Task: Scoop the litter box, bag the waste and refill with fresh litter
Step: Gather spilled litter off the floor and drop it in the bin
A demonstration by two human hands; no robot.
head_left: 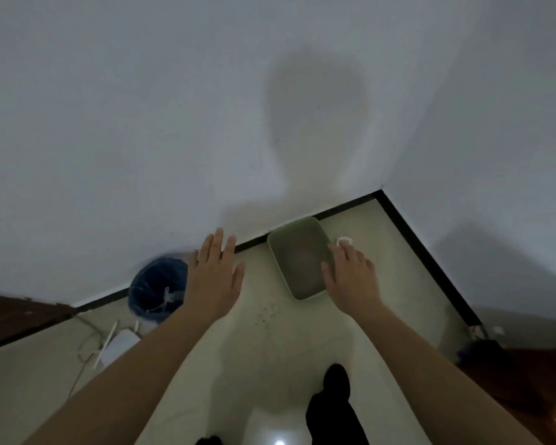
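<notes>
we look down into a corner of the room, both bare arms stretched out ahead of us. our left hand [214,271] hangs in the air with its fingers [218,244] spread flat and holding nothing, palm toward the floor [206,364]. our right hand [350,277] is likewise spread and empty, over the right edge of the green litter box [294,248]. the litter box sits on the floor against the black baseboard [430,261], near the corner, with grey litter inside. just beside it on the right, past our fingertips, lies a small white object [344,240], too blurred to make out. a few dark grains [267,313] are scattered on the floor in front of the box. to the left stands a bin lined with a blue bag [156,289], against the wall, and near it a white device with cables [118,346]. a dark shoe [334,379] shows below.
</notes>
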